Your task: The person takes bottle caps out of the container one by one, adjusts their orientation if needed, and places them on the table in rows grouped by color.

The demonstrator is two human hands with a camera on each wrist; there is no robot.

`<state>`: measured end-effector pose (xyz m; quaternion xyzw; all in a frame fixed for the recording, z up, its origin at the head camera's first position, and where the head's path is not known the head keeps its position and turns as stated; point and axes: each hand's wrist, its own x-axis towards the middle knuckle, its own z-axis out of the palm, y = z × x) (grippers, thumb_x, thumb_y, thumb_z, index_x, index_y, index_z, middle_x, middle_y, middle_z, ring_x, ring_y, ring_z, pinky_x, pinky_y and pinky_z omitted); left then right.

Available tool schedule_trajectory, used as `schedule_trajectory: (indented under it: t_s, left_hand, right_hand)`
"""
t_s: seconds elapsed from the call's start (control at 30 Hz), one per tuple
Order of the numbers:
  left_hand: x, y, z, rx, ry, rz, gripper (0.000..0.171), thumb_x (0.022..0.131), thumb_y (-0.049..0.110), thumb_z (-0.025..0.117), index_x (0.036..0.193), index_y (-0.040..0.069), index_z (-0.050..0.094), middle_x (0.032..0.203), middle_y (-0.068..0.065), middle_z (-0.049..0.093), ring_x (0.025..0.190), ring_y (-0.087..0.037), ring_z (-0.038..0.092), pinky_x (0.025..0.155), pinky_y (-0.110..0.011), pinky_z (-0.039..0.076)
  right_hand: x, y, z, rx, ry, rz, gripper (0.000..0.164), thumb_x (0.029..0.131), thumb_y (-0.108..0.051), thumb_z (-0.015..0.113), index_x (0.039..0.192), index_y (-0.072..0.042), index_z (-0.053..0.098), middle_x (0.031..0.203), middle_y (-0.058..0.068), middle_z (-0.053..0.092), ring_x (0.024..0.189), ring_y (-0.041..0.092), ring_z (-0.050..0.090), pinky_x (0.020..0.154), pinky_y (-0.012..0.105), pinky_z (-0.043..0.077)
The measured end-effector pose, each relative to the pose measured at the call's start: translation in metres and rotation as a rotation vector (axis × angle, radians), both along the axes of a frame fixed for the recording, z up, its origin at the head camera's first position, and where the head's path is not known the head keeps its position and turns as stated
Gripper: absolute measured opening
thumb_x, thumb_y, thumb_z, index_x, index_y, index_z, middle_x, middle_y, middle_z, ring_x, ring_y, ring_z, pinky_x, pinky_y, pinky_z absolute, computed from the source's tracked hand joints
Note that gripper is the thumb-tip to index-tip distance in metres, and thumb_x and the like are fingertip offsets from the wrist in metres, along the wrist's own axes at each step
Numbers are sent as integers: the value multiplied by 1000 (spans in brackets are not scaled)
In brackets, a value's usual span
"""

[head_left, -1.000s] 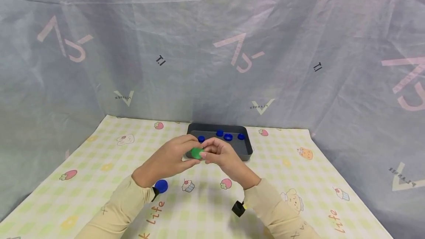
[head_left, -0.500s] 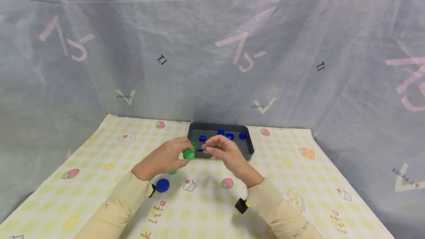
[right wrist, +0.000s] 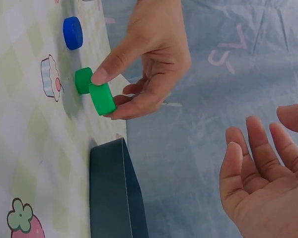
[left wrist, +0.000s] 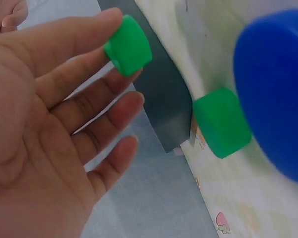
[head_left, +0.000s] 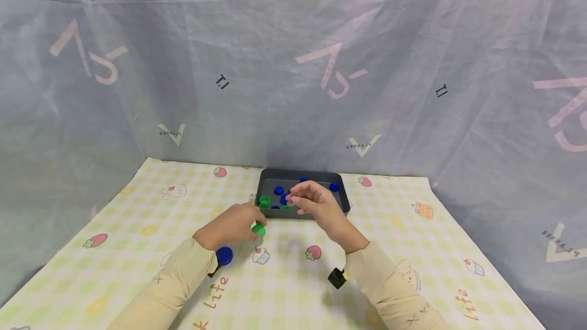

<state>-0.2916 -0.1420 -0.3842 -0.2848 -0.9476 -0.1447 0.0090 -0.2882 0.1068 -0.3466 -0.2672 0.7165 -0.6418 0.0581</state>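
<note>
My left hand (head_left: pixel 234 225) pinches a green bottle cap (left wrist: pixel 130 45) between thumb and fingertips, just in front of the dark grey tray (head_left: pixel 302 214). A second green cap (right wrist: pixel 83 80) lies on the tablecloth close by; in the head view the left hand hides it. Beside it on the cloth is a larger-looking blue cap (head_left: pixel 224 255), near the left wrist. My right hand (head_left: pixel 318 208) hovers over the tray's near side with fingers loosely bent and holds nothing. In the tray are several blue caps (head_left: pixel 278 190) and green caps (head_left: pixel 264 200).
A checked tablecloth (head_left: pixel 394 253) with printed cartoons covers the table. Grey fabric (head_left: pixel 293 90) hangs behind and at both sides. The tray stands near the table's back edge. A small black device (head_left: pixel 337 278) sits at the right wrist.
A second ago both hands met at a green cap before the tray. Since then they have parted: the left came down toward the cloth with a green cap, while the right moved slightly right, fingers loosened.
</note>
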Motion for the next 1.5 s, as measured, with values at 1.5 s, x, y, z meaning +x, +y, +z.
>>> schedule_trajectory:
  t_s: [1.5]
  left_hand:
    - [11, -20, 38, 65, 117, 2, 6, 89, 23, 75, 94, 23, 71, 92, 12, 67, 90, -13, 64, 83, -38, 49]
  right_hand:
    - [0, 0, -9, 69, 13, 107, 17, 97, -12, 66, 107, 1, 64, 100, 9, 69, 95, 25, 68, 83, 32, 54]
